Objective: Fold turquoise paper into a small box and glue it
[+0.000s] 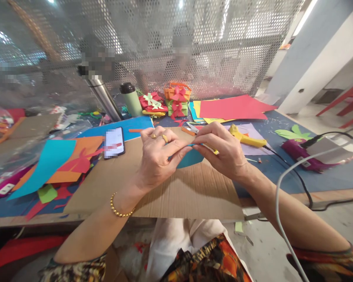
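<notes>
A piece of blue paper (pixel 190 158) is pinched between my two hands above the cardboard sheet (pixel 191 192). My left hand (pixel 161 154) grips its upper edge from the left, thumb and fingers pressed together. From the right, my right hand (pixel 220 150) pinches the same edge, with the fingertips of both hands almost touching. Most of the paper hangs below the fingers, and part of it is hidden behind them. Just beyond the hands lie scissors (pixel 191 128). A yellow glue gun (pixel 247 139) rests right of my right hand.
Left of the hands lies a phone (pixel 114 143), with cut coloured paper (pixel 57 156) beyond it. A steel flask (pixel 104 96), a green bottle (pixel 131 100) and small paper boxes (pixel 178 103) stand at the back. Red sheets (pixel 235 107) lie back right; a purple power strip (pixel 301 154) and cables are at right.
</notes>
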